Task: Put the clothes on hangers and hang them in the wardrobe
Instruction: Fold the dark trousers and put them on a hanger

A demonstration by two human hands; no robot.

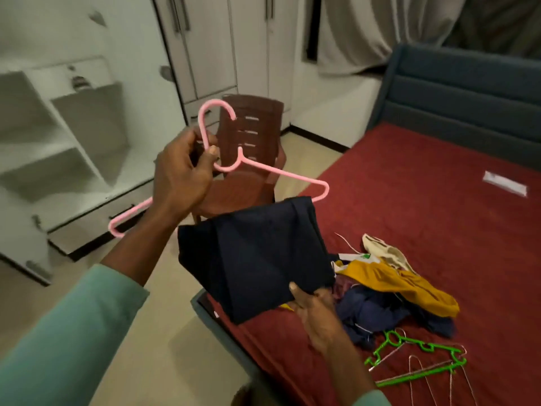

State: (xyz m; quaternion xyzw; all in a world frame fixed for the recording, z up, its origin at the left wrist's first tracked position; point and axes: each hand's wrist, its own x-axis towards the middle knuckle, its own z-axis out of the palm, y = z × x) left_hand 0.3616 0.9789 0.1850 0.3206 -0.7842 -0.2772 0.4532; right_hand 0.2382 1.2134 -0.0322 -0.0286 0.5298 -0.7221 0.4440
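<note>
A bedroom is seen, with a bed (pixel 433 183) under a red cover at the right and a white wardrobe (pixel 210 45) at the back, its doors closed. A brown chair (pixel 251 121) stands between them. A pink hanger (pixel 276 172) is held up by the left hand (pixel 181 174), whose fingers are curled round the neck just below the hook; the hook points upward and the long bar slants, its left end lower. A dark folded garment (pixel 251 253) is pinched at its lower edge by the right hand (pixel 316 306), thumb on top. The garment lies below and to the right of the hanger, its top edge just beside the hanger's right shoulder. That shoulder is judged the nearer entry for the cloth. More clothes (pixel 395 285) and green hangers (pixel 415 350) are left on the bed.
</note>
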